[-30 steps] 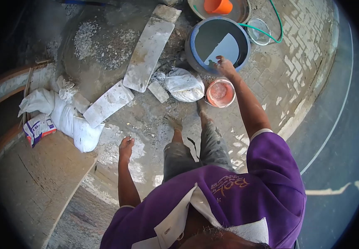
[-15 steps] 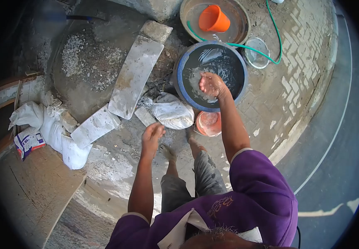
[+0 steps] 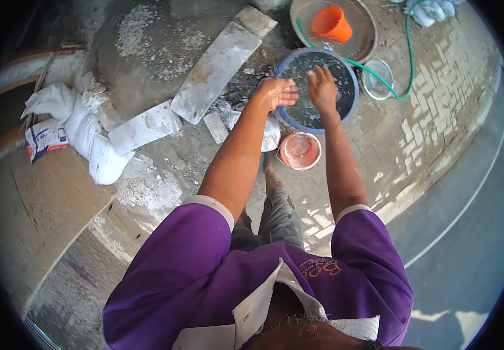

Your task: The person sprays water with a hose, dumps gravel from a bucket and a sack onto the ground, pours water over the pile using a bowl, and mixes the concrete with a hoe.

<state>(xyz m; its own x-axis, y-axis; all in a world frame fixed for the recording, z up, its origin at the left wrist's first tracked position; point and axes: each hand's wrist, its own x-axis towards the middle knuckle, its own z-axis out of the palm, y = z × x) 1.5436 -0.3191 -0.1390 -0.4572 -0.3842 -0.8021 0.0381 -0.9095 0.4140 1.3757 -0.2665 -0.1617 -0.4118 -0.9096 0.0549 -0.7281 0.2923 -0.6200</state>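
Observation:
My left hand (image 3: pixel 278 93) is over the left rim of a blue-rimmed drum (image 3: pixel 352 111) of water, its fingers stretched to the right and holding nothing. Facing it, my right hand (image 3: pixel 323 87) is above the water with its fingers apart and pointing away from me. A gap separates the two hands. The water surface (image 3: pixel 307 114) looks rippled and speckled. Just below the drum stands a small orange-pink bucket (image 3: pixel 299 151) with pale residue inside.
Behind the drum, a round basin (image 3: pixel 370 26) holds an orange bucket (image 3: pixel 331 24). A clear tub (image 3: pixel 377 79) and green hose (image 3: pixel 410 55) lie to the right. Stone slabs (image 3: pixel 216 73), white sacks (image 3: pixel 103 157) and a printed bag (image 3: pixel 46 139) are on the left.
My left hand has moved up and right to the drum, its fingers now extended. My right hand has risen from the water, and its fingers have spread. The view has shifted.

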